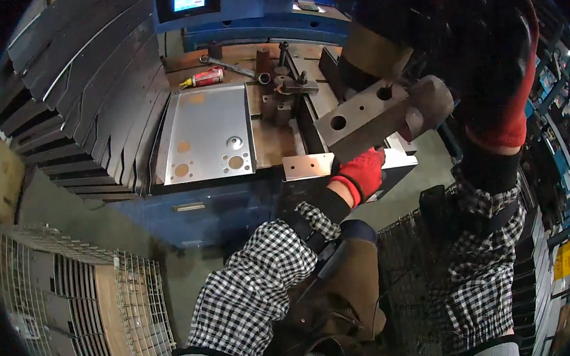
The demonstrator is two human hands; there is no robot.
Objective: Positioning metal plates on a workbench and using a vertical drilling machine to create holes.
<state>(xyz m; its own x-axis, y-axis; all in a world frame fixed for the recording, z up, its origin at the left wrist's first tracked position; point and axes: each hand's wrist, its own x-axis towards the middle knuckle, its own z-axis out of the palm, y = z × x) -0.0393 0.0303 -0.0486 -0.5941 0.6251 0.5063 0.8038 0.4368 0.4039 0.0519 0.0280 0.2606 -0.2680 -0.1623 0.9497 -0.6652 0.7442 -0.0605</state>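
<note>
My left hand, in a red glove, is closed on the near edge of a bent sheet metal part with small holes. Above it is a thick steel block with two large holes, which hides part of the sheet. My right hand, in a red and black glove, is raised beside the dark machine head; its fingers are lost in shadow, so what they touch cannot be made out. A flat sheet metal panel with round holes lies on the bench to the left.
Stacked dark metal sheets stand at the left. A wrench, a red bottle and a clamp are on the worktable. Wire baskets flank me. Behind is a blue machine with a lit screen.
</note>
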